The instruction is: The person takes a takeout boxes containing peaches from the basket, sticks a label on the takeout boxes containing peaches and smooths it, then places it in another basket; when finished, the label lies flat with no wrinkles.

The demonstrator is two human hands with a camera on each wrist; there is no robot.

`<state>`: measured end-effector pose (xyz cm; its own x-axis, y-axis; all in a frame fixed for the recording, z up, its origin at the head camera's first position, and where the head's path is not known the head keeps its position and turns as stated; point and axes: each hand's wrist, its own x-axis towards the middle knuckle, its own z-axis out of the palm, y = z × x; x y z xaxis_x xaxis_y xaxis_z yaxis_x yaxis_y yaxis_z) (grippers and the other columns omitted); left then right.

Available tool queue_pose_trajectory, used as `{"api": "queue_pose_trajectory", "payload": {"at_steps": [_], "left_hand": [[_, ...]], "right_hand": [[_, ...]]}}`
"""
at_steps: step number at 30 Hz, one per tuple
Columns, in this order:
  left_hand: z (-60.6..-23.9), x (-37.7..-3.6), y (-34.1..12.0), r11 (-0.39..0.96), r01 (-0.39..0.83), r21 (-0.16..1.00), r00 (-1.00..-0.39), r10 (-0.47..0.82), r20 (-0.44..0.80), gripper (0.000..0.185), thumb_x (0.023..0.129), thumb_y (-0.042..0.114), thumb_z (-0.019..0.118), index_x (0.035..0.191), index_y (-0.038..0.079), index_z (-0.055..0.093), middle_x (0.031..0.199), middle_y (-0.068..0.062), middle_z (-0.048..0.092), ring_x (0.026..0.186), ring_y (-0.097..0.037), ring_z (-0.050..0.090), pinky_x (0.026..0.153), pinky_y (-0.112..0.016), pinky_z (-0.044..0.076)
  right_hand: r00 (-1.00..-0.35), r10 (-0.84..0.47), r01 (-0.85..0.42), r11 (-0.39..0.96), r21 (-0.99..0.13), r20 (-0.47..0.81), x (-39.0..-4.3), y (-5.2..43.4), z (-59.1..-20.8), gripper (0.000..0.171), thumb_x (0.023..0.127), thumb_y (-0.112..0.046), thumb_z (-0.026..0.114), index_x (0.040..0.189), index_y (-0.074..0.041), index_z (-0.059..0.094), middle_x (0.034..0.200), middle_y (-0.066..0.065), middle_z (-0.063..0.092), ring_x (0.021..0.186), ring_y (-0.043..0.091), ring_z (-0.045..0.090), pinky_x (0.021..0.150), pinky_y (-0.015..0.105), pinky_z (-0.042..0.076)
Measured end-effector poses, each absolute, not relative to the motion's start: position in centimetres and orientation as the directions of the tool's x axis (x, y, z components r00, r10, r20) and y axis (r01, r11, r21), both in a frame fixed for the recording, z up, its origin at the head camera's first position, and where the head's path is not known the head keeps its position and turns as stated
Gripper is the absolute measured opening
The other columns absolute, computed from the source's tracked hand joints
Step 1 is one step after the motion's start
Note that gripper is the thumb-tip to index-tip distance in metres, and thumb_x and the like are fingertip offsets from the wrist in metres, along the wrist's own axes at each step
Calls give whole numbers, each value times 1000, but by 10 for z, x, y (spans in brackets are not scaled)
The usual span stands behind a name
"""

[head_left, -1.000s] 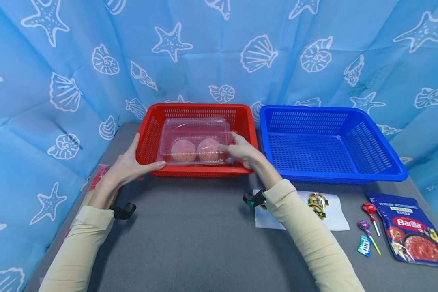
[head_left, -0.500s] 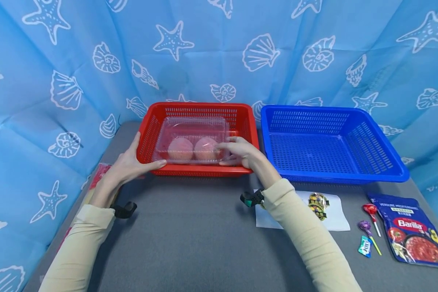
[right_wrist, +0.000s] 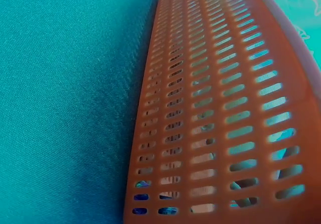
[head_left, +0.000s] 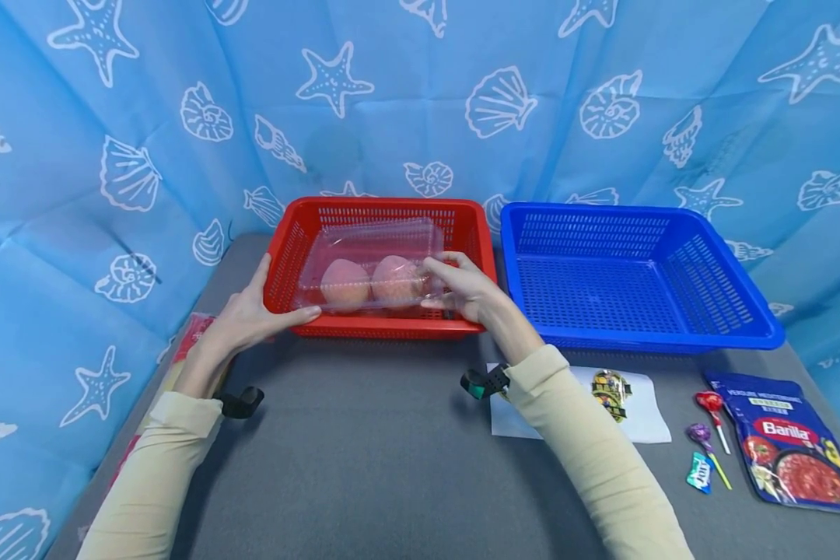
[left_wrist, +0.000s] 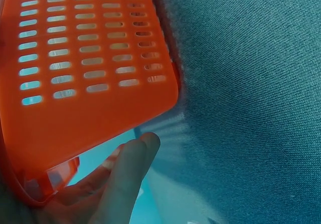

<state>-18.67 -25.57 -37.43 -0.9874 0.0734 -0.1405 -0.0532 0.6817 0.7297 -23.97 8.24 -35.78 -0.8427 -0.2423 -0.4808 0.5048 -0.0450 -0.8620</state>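
Observation:
A clear plastic clamshell box (head_left: 367, 241) holding two pinkish peaches (head_left: 346, 285) lies inside the red basket (head_left: 392, 327), its right end raised. My right hand (head_left: 469, 292) reaches into the basket and pinches the box's right edge between thumb and fingers. At the basket's front left corner, my left hand (head_left: 248, 315) grips the rim, thumb over the front and fingers along the left side. In the left wrist view, fingers of the left hand (left_wrist: 120, 179) show below the slotted wall. The right wrist view has the basket wall (right_wrist: 210, 108) hiding the right hand.
Right of the red basket stands a blue basket (head_left: 595, 288). Nearer lie a white sheet with gold-black stickers (head_left: 609, 393), two lollipops (head_left: 708, 400), a small green packet (head_left: 699, 472) and a blue Barilla pouch (head_left: 791, 443). A red-yellow package (head_left: 189, 334) lies partly under the left arm.
The right end of the clamshell box has tilted up, the peaches shifting with it. My right hand has changed its grasp on the box's edge. The left hand stays on the basket.

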Motion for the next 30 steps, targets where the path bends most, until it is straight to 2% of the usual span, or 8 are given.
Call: {"api": "queue_pose_trajectory", "payload": {"at_steps": [6,11,20,22,24,27,30], "left_hand": [[-376,-187,-256,689,-56,723,-987,70,-143,127,73,65,83,163,37,-2,153,-9,43,129,-33,50,76,-41,65],[-375,-186,-257,696,-71,715,-985,64,-160,128,74,66,82,163,38,-6,153,-11,43,128,-34,51,77,-40,65],[-373,-187,-258,722,-88,686,-979,66,-195,126,76,70,77,162,43,-11,155,-15,40,127,-37,50,82,-43,63],[-373,-187,-258,720,-80,690,-979,72,-188,125,76,69,77,162,43,-10,156,-15,40,127,-38,50,81,-43,63],[-373,-186,-259,712,-60,699,-981,88,-174,124,76,68,78,161,44,-9,156,-13,40,128,-37,49,80,-42,63],[-374,-185,-260,708,-12,707,-984,117,-134,119,77,65,79,160,45,-4,152,-12,44,119,-34,56,76,-38,63],[-375,-186,-261,702,41,711,-984,151,-92,116,79,60,81,160,44,-1,147,-11,47,110,-31,61,76,-39,64]], "right_hand": [[-865,-216,475,-59,-878,-453,-235,83,-349,66,98,-26,65,153,-25,28,148,10,44,120,29,57,70,25,63],[-889,-213,433,-107,-895,-405,-227,84,-334,64,100,-24,60,155,-25,27,147,11,45,121,30,56,68,23,62],[-901,-260,392,-142,-909,-348,-201,94,-306,65,103,-23,53,159,-25,21,157,11,36,137,38,45,73,26,63],[-899,-276,390,-147,-909,-341,-193,97,-302,65,103,-23,52,159,-25,20,154,11,38,131,37,51,70,25,63],[-895,-286,393,-149,-907,-341,-183,101,-299,64,103,-22,51,159,-25,21,150,10,40,116,31,60,67,23,62],[-889,-301,399,-138,-907,-345,-168,108,-297,64,102,-20,51,159,-25,21,147,10,41,98,24,66,65,21,62],[-881,-322,402,-122,-908,-347,-151,117,-294,68,100,-18,52,159,-24,20,149,12,38,98,24,68,66,22,62]]}}
